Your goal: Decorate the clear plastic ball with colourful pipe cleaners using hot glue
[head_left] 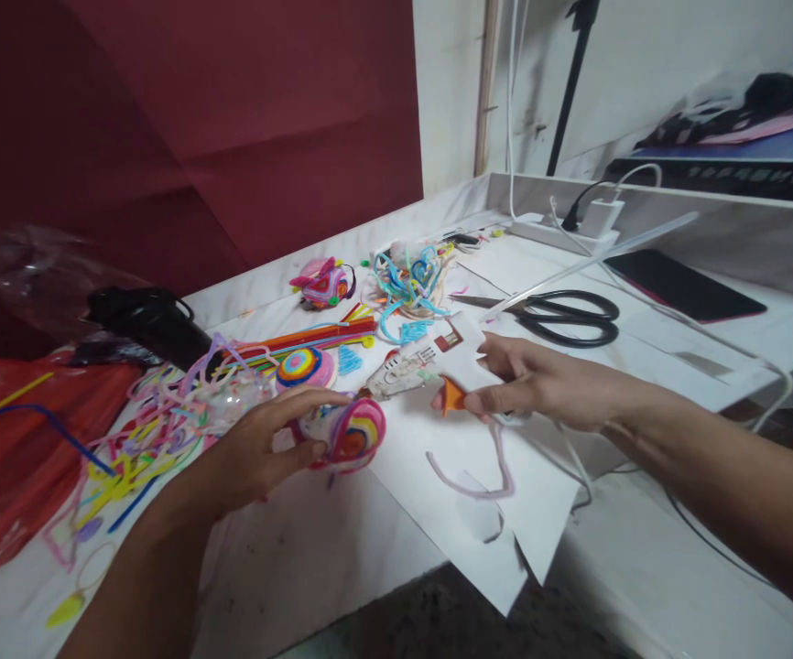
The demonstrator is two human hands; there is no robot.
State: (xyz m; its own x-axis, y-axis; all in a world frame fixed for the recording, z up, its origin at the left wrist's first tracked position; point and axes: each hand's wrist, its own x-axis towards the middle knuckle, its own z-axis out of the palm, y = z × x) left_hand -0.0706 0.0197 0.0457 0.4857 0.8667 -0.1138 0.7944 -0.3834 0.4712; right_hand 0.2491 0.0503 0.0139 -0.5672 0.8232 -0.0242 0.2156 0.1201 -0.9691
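My left hand [277, 444] is closed around the side of a round craft piece [355, 435] covered in pink, yellow and orange pipe-cleaner coils. In my right hand [526, 380] is a white hot glue gun [407, 366] with an orange trigger, its nozzle at the top edge of the craft piece. Whether the nozzle touches it, I cannot tell. A long clear glue stick [644, 243] sticks out of the gun's back. Below the gun, a bent pale purple pipe cleaner [475, 494] lies on white paper [417, 499].
Black-handled scissors [565, 316] and a dark phone [685, 284] lie at the right. Behind my hands are a pink craft ball [324, 282], a coiled disc [300, 368] and blue pipe-cleaner scraps [410, 279]. More scraps [128, 458] and a red bag [32, 458] fill the left.
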